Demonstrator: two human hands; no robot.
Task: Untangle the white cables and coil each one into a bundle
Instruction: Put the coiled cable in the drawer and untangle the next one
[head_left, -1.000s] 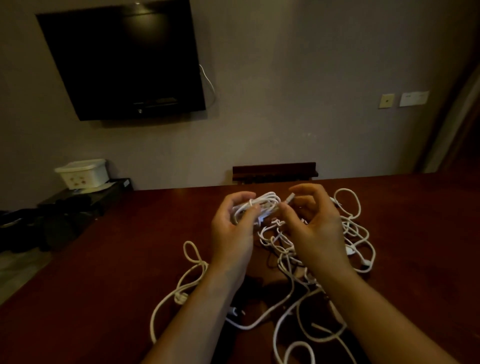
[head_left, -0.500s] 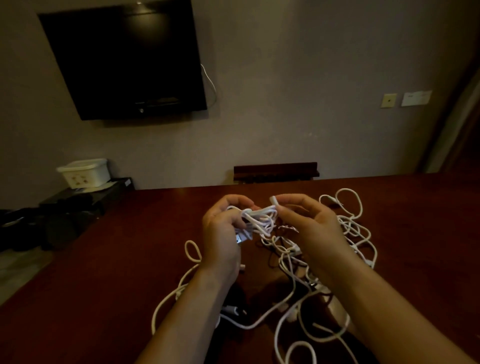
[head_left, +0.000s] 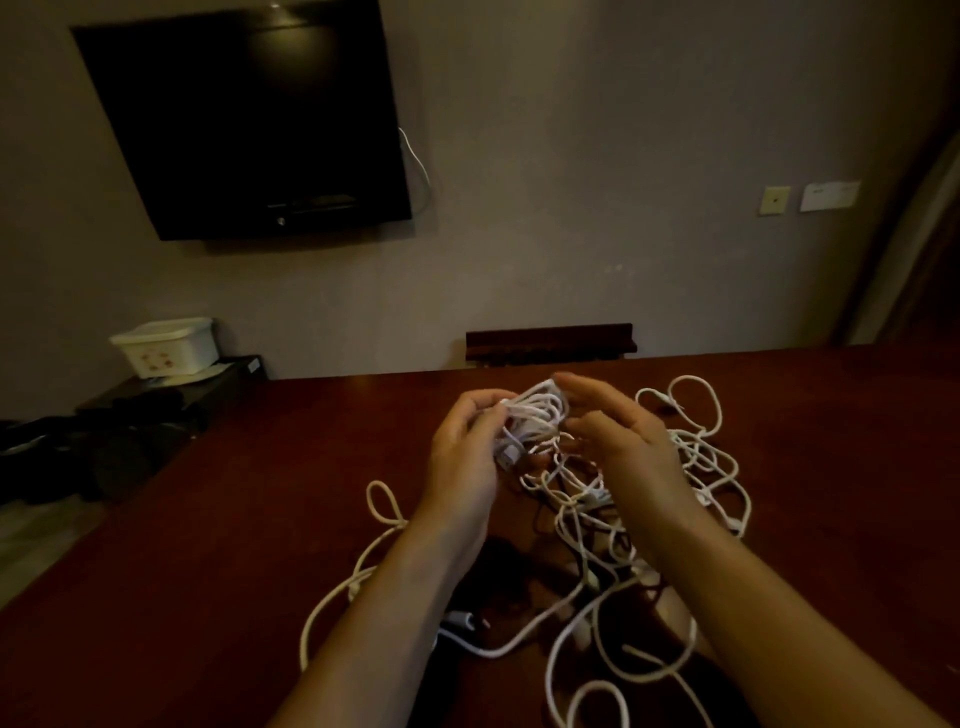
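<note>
One table (head_left: 208, 545), dark red-brown wood, is filling the lower half of the view and serving as the landmark for everything else.

One television (head_left: 249, 124), black and unlit, is hanging on the wall beyond the table's far left part, with one thin white wire (head_left: 418, 166) trailing from its right edge.

One low black stand (head_left: 171, 395) is sitting off the table's far left corner, and one white lidded box (head_left: 166, 345) is resting on top of it.

One dark wooden chair back (head_left: 550, 343) is showing just past the table's far edge, near the middle.

Two wall plates (head_left: 774, 200) are sitting side by side on the wall above the table's far right part, one square, one wider and white.

One tangle of white cables (head_left: 597, 519) is lying on the table, spreading from the middle toward the near edge; how many separate cables are making it up cannot be told. One loop (head_left: 384, 504) is lying out to the left of the tangle.

One coiled bundle (head_left: 535, 415) is being held above the table's middle, over the tangle.

Two bare hands are working above the table. The left hand (head_left: 462, 457) is curling its fingers and thumb around the bundle, gripping it. The right hand (head_left: 623, 436) is hovering just beside the bundle with fingers loosely extended; whether it is touching a strand cannot be told.
</note>
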